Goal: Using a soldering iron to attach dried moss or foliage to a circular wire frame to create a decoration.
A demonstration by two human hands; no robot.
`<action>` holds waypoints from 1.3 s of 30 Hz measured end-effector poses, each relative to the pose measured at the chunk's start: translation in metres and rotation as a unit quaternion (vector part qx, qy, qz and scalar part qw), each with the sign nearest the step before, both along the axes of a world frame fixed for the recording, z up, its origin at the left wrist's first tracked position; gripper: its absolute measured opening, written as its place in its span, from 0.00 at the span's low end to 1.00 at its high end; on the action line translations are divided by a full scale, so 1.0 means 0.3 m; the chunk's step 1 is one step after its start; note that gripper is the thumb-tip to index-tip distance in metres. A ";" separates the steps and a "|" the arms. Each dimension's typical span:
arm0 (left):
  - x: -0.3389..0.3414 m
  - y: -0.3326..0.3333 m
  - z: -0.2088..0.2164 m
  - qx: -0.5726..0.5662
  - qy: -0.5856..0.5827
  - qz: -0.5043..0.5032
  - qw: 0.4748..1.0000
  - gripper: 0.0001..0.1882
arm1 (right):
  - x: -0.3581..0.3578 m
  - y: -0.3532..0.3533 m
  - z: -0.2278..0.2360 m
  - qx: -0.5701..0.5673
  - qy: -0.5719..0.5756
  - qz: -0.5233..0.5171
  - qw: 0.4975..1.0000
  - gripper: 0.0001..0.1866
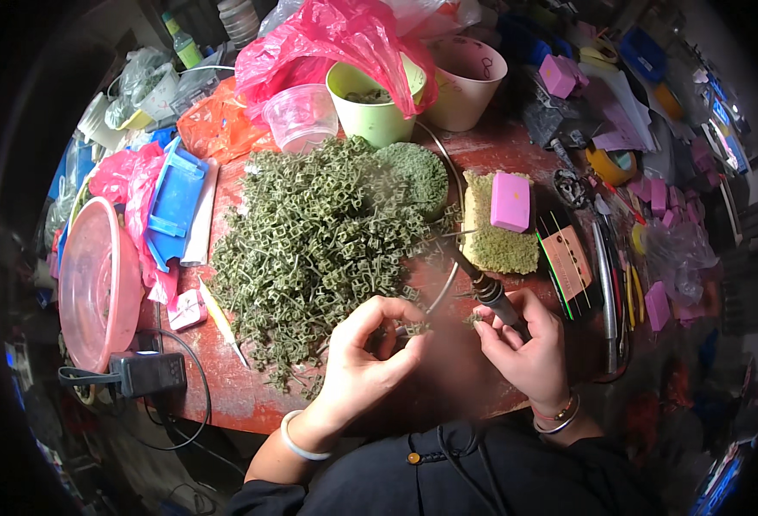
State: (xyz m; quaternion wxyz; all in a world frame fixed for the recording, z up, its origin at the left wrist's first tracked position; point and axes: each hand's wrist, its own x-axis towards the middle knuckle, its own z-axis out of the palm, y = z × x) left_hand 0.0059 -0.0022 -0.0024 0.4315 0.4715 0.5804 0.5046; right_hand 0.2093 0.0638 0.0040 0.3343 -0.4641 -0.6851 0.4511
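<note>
A big heap of small green pieces (310, 232), square-framed with thin stems, covers the middle of the table. My left hand (366, 348) is closed in a pinch at its near edge, with one small green piece (418, 328) at the fingertips. To the right, my right hand (529, 353) is closed round the dark handle of what looks like a soldering iron (495, 299), whose thin tip points up and left. By the right thumb shows another tiny green bit (474, 318), blurred. The space between both hands is hazy.
A pink block (511, 202) rests on a yellow-green sponge (504, 245). Behind the heap stand a green cup (370, 120), a pale cup (465, 86) and a pink bag (327, 39). A pink basin (95, 284), blue tray (177, 202) and black adapter (151, 372) lie left.
</note>
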 end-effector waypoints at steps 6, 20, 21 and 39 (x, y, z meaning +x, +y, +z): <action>0.004 0.007 -0.003 0.021 0.026 0.004 0.999 0.11 | 0.031 0.007 0.005 0.096 -0.075 -0.002 0.993 0.13; 0.006 0.003 -0.008 0.024 0.033 0.002 0.999 0.12 | 0.162 0.020 0.019 0.249 -0.213 -0.063 0.943 0.19; 0.006 0.003 -0.007 0.029 0.044 0.006 0.999 0.12 | 0.154 0.011 0.024 0.211 -0.160 -0.025 0.964 0.20; 0.002 0.003 -0.003 0.025 0.036 0.002 0.999 0.11 | 0.125 0.006 -0.014 0.296 -0.171 0.044 0.939 0.23</action>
